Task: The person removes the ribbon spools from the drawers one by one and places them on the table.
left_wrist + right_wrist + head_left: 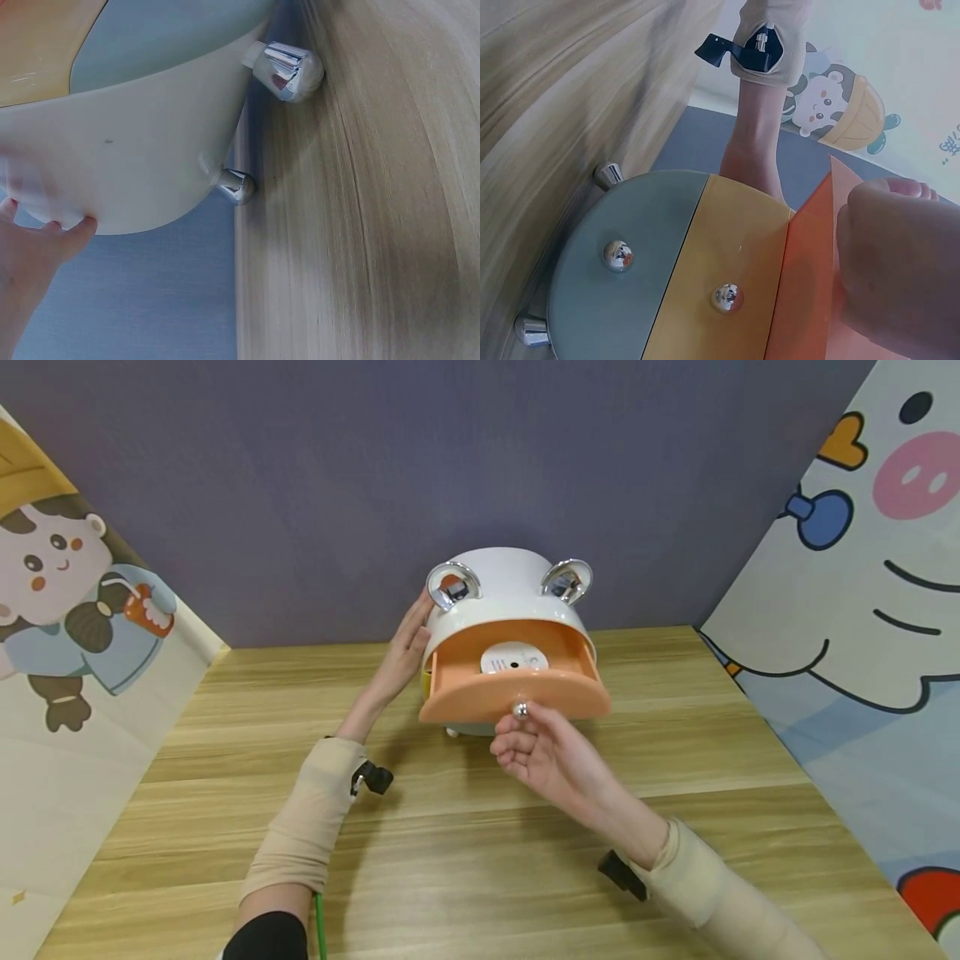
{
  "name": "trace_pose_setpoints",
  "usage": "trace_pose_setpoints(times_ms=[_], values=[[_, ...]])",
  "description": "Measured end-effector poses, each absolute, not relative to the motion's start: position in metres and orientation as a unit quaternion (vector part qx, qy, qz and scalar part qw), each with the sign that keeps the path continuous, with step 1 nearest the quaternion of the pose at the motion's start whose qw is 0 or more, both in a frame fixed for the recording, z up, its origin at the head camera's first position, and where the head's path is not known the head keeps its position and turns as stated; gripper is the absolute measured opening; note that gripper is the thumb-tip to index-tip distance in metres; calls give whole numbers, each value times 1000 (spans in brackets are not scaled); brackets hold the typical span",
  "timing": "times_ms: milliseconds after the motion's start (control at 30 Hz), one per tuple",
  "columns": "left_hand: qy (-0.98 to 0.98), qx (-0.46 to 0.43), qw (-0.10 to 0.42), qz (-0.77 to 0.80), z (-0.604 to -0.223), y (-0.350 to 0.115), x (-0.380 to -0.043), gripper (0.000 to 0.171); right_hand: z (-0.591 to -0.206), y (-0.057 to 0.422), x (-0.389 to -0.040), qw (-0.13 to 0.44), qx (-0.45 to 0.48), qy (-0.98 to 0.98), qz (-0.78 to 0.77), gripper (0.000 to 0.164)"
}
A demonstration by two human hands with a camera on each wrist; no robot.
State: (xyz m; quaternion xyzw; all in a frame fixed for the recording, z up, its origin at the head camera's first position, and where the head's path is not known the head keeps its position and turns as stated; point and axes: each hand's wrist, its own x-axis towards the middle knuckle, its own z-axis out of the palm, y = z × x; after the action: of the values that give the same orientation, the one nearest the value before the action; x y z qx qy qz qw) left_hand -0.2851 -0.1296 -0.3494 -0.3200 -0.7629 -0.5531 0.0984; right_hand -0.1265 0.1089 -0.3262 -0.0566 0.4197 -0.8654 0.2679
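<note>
Tabletop, hands on cabinet and knob

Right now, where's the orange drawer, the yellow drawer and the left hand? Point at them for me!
Orange drawer (480, 694): head view, on its front panel.
Yellow drawer (721, 251): right wrist view, on its front panel.
Left hand (402, 655): head view, on the middle of the hand.

Head view bright; wrist views — duller, hazier

One left hand, one right hand; one cabinet; three drawers and three knobs, two of each below the right grip; two ears above; one disc beyond.
</note>
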Motion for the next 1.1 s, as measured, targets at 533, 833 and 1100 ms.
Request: trace_pose_setpoints(times_ms=[533,833,1100], values=[[-764,-317,91,-555,-349,-129,-286,106,-328,112,-112,281,-80,417,-861,41],[-765,-315,89,-555,-350,-129,-287,106,-330,114,-107,293,-99,411,-857,40],[-768,-316,104,-548,-349,-128,-286,105,-333,116,-104,295,-105,416,-854,41]])
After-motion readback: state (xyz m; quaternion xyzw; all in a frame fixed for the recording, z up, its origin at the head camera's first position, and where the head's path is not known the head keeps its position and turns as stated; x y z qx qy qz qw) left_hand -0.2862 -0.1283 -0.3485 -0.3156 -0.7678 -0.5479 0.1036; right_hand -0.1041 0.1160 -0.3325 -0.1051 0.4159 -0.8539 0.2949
